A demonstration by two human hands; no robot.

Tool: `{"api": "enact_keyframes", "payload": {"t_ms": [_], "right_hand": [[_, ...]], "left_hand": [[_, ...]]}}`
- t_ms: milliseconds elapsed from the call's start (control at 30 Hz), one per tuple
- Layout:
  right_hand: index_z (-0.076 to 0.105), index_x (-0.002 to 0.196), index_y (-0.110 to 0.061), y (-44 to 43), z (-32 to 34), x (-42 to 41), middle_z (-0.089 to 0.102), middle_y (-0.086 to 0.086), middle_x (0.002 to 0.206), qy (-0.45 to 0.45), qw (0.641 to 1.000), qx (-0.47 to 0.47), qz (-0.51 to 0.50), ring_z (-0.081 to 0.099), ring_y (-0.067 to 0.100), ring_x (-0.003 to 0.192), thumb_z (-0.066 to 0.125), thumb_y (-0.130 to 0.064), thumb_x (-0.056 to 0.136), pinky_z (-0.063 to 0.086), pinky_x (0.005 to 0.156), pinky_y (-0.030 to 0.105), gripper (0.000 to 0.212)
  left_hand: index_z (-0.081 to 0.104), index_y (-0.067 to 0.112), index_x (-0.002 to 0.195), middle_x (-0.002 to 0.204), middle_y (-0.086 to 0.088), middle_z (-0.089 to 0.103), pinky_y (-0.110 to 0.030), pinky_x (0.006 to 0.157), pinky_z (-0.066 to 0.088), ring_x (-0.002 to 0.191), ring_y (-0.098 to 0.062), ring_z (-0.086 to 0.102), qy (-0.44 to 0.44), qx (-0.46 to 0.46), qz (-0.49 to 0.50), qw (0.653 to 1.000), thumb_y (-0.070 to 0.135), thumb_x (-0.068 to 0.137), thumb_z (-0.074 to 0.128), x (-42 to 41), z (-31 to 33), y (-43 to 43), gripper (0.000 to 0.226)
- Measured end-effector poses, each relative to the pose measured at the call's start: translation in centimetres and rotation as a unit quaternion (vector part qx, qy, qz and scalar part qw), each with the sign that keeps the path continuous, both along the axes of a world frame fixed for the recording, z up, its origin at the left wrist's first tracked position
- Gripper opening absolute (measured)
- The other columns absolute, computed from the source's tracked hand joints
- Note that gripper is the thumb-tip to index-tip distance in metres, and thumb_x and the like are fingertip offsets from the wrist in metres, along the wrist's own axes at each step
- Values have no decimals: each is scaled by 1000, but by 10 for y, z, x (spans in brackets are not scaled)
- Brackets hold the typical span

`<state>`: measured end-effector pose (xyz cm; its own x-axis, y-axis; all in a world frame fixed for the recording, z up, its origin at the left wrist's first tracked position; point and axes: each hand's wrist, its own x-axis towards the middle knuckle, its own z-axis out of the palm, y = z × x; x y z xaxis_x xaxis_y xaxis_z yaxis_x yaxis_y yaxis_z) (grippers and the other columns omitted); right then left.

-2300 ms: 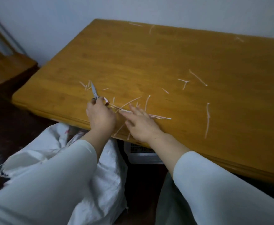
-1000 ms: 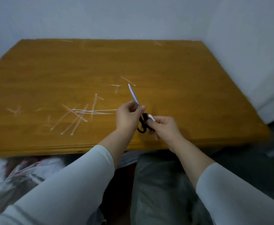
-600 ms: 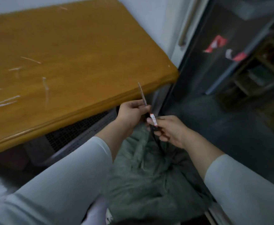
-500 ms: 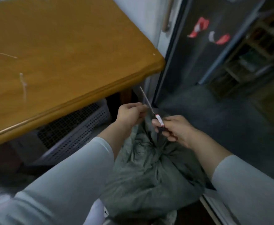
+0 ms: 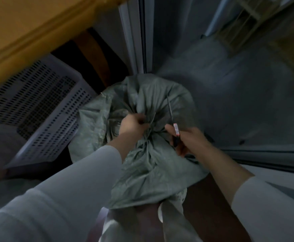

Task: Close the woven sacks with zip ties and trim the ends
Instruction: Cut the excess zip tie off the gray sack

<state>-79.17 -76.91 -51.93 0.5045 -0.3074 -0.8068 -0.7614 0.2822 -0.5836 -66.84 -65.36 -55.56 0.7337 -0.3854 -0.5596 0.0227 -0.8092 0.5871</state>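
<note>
A grey-green woven sack (image 5: 153, 165) stands on the floor below me, its mouth bunched into a gathered neck. My left hand (image 5: 134, 124) is closed on the bunched neck, and a thin pale strip, perhaps a zip tie (image 5: 152, 117), sticks up beside its fingers. My right hand (image 5: 184, 142) grips the dark handles of a pair of scissors (image 5: 173, 123), blades pointing up and away just right of the neck. The picture is blurred, so I cannot see whether the blades touch the tie.
The wooden table's edge (image 5: 29, 37) runs across the upper left, with a perforated plastic crate (image 5: 43, 109) under it. A door frame (image 5: 135, 35) rises behind the sack. Dark floor (image 5: 238, 102) lies to the right. Part of a white sack (image 5: 172, 206) shows beneath the green one.
My view swung from the tabletop down to the sack on the floor. The scissors passed into my right hand, and my left hand dropped onto the sack's bunched neck.
</note>
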Motion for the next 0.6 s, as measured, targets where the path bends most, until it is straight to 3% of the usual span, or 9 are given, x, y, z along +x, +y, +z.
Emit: {"api": "enact_keyframes", "payload": {"t_ms": [133, 200, 267, 400, 467, 600], "right_hand": [[60, 69, -6, 0, -22, -12, 56, 6, 57, 13, 1000, -3, 23, 44, 16, 36, 65, -55, 76, 35, 39, 22, 50], [59, 65, -7, 0, -29, -17, 55, 5, 52, 25, 997, -31, 66, 43, 13, 34, 63, -59, 75, 35, 38, 20, 53], [57, 62, -8, 0, -34, -20, 54, 6, 53, 41, 993, -55, 100, 42, 12, 35, 63, -61, 73, 34, 38, 19, 54], [51, 45, -19, -2, -36, -19, 46, -6, 43, 40, 980, -101, 168, 39, 4, 35, 67, -59, 73, 32, 38, 15, 51], [44, 41, -19, -6, -39, -18, 40, -6, 41, 39, 958, -162, 233, 38, 5, 38, 68, -57, 73, 30, 41, 18, 55], [40, 50, -15, -14, -46, -14, 42, -3, 51, 58, 890, -288, 347, 40, 12, 50, 63, -62, 73, 30, 49, 24, 57]], "left_hand": [[67, 11, 112, 113, -7, 68, -23, 88, 44, 107, -21, 60, -31, -31, -21, 999, 20, 85, 66, -9, -22, -17, 29], [71, 9, 103, 105, -10, 70, -23, 82, 46, 99, -21, 63, -33, -38, 14, 999, 21, 85, 66, -6, -28, -22, 22], [72, 8, 96, 98, -12, 71, -24, 81, 49, 89, -19, 64, 3, -57, 94, 994, 24, 83, 68, 0, -30, -22, 21], [69, 9, 75, 86, -16, 70, -42, 87, 55, 87, -29, 68, 127, -97, 216, 963, 17, 76, 76, 19, -25, -16, 10], [67, 5, 79, 86, -17, 69, -43, 87, 55, 88, -30, 68, 159, -98, 236, 954, 13, 74, 77, 24, -21, -16, 13], [65, -3, 95, 98, -17, 66, -38, 86, 55, 93, -27, 66, 166, -101, 256, 947, 10, 74, 76, 25, -13, -22, 27]]}}
